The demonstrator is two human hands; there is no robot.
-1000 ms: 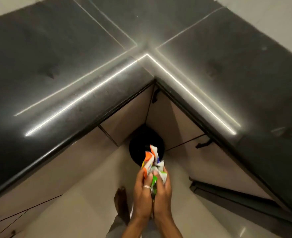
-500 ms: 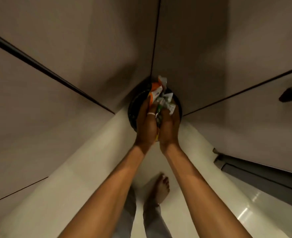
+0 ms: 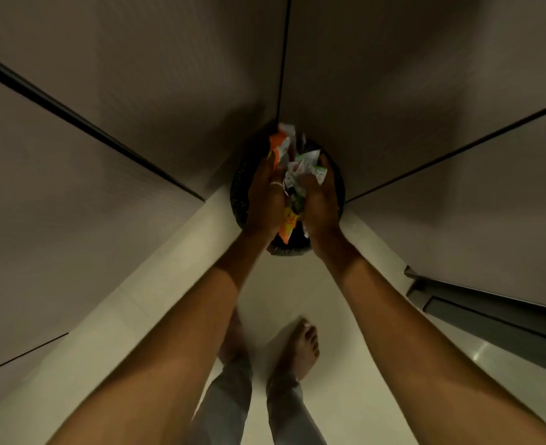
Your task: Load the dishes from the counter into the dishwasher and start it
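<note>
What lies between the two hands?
Crumpled wrappers, orange and white-green, gripped by the left hand and right hand above the black bin; head view.

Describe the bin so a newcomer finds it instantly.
Find the corner where the two beige cabinet fronts meet, and follow it down to the pale floor. The bin sits there, under the left hand and right hand gripping crumpled wrappers. It is the only round, black thing among flat panels.
</note>
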